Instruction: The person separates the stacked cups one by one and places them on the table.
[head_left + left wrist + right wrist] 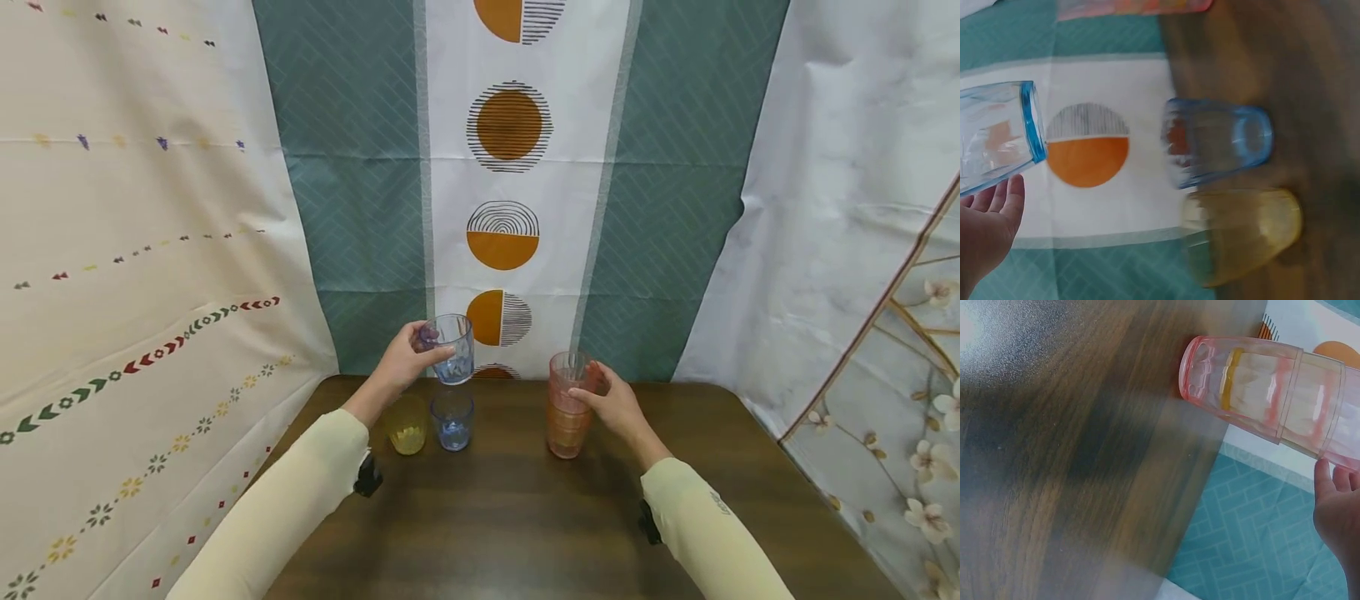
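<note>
My left hand [401,360] grips a clear blue tumbler [459,354], held in the air above a second blue tumbler [452,427] that stands upright on the table. Beside that one, to the left, is a yellow tumbler [407,433], partly behind my left wrist. On the right rises a nested stack: a pink tumbler [1200,369] at the bottom, a yellowish one [1315,403] inside it, and another pink tumbler [1349,419] on top. My right hand [617,407] holds the top pink tumbler, fingers and thumb around its side.
A dark brown wooden table [480,525] lies under the tumblers. Behind its far edge hangs a green and white curtain [360,250] with orange circles. Patterned cloths hang on the left [150,275] and right [825,208].
</note>
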Demonstrator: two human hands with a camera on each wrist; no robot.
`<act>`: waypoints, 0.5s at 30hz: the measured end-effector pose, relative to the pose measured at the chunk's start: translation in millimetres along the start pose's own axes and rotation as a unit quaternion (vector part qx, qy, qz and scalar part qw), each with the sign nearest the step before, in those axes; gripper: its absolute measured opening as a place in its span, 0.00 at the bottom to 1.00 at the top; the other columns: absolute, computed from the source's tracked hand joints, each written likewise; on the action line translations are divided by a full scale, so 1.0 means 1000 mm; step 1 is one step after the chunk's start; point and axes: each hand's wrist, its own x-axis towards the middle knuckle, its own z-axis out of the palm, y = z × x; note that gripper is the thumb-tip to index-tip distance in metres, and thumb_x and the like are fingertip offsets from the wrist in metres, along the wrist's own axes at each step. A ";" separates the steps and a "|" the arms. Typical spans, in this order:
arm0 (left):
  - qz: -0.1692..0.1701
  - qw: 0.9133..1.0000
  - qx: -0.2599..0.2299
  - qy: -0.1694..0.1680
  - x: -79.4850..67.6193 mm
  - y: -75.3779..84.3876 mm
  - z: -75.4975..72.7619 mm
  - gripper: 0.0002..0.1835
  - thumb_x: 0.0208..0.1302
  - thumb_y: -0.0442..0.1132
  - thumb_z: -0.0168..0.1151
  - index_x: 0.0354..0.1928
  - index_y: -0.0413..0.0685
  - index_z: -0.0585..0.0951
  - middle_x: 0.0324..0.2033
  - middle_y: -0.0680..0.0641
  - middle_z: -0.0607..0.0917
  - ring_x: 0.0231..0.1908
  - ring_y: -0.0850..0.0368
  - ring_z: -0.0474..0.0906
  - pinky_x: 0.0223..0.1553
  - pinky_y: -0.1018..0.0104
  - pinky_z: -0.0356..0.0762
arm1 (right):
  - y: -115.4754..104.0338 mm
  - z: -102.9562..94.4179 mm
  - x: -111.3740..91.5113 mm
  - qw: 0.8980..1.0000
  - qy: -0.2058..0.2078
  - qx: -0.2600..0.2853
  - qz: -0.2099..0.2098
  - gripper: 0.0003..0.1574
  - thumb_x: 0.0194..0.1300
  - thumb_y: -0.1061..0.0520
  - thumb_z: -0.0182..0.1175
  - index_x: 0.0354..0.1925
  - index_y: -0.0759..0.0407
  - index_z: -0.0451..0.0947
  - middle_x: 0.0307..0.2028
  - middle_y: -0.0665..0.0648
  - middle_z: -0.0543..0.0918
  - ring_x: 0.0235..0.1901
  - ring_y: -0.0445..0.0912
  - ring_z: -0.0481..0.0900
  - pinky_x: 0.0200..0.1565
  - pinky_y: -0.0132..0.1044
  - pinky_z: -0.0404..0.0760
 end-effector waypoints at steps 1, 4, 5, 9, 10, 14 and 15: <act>-0.003 1.000 -0.001 -0.002 -0.005 -0.005 0.000 0.42 0.61 0.48 0.71 0.69 0.39 0.60 0.62 0.40 0.71 0.61 0.44 0.68 0.64 0.49 0.67 | 0.001 0.001 0.000 1.000 -0.002 -0.001 0.001 0.57 0.62 0.44 0.69 0.75 0.68 0.52 0.70 0.69 0.64 0.68 0.62 0.63 0.67 0.56 0.63; -0.008 1.000 0.007 -0.003 -0.021 -0.021 0.001 0.43 0.61 0.47 0.72 0.70 0.38 0.60 0.62 0.39 0.71 0.60 0.44 0.68 0.62 0.49 0.68 | 0.001 0.001 0.000 1.000 -0.005 -0.001 0.004 0.57 0.63 0.44 0.69 0.75 0.68 0.52 0.71 0.69 0.64 0.69 0.62 0.63 0.67 0.56 0.63; -0.010 1.000 0.009 -0.001 -0.027 -0.026 0.002 0.43 0.60 0.47 0.72 0.70 0.38 0.60 0.61 0.39 0.71 0.59 0.44 0.68 0.61 0.50 0.69 | 0.001 0.001 0.000 1.000 -0.006 -0.001 0.002 0.57 0.63 0.44 0.69 0.75 0.68 0.52 0.71 0.69 0.63 0.69 0.62 0.63 0.67 0.56 0.63; -0.014 1.000 0.004 0.007 -0.045 -0.046 0.008 0.43 0.59 0.44 0.73 0.69 0.37 0.61 0.60 0.38 0.73 0.59 0.44 0.69 0.61 0.49 0.70 | 0.000 0.000 0.000 1.000 -0.001 0.005 -0.005 0.56 0.63 0.44 0.69 0.75 0.68 0.53 0.70 0.69 0.64 0.68 0.62 0.64 0.67 0.56 0.63; -0.013 1.000 0.001 0.009 -0.049 -0.051 0.010 0.43 0.58 0.43 0.74 0.69 0.36 0.62 0.60 0.38 0.73 0.59 0.43 0.69 0.61 0.49 0.69 | 0.000 0.000 0.000 1.000 -0.002 0.006 -0.008 0.56 0.63 0.44 0.69 0.75 0.68 0.53 0.70 0.69 0.64 0.68 0.62 0.64 0.67 0.56 0.63; -0.012 1.000 -0.005 0.024 -0.063 -0.070 0.019 0.42 0.56 0.40 0.75 0.68 0.34 0.63 0.60 0.37 0.73 0.61 0.40 0.69 0.62 0.45 0.69 | 0.003 0.000 0.000 1.000 -0.003 0.003 -0.007 0.57 0.62 0.43 0.69 0.75 0.68 0.53 0.70 0.68 0.65 0.68 0.62 0.65 0.66 0.56 0.65; -0.014 0.999 -0.011 0.027 -0.067 -0.074 0.022 0.42 0.55 0.39 0.76 0.67 0.34 0.63 0.60 0.36 0.73 0.61 0.39 0.69 0.61 0.45 0.70 | 0.004 0.000 0.000 1.000 -0.002 0.003 -0.006 0.56 0.62 0.43 0.69 0.74 0.68 0.54 0.70 0.68 0.65 0.68 0.62 0.65 0.66 0.55 0.65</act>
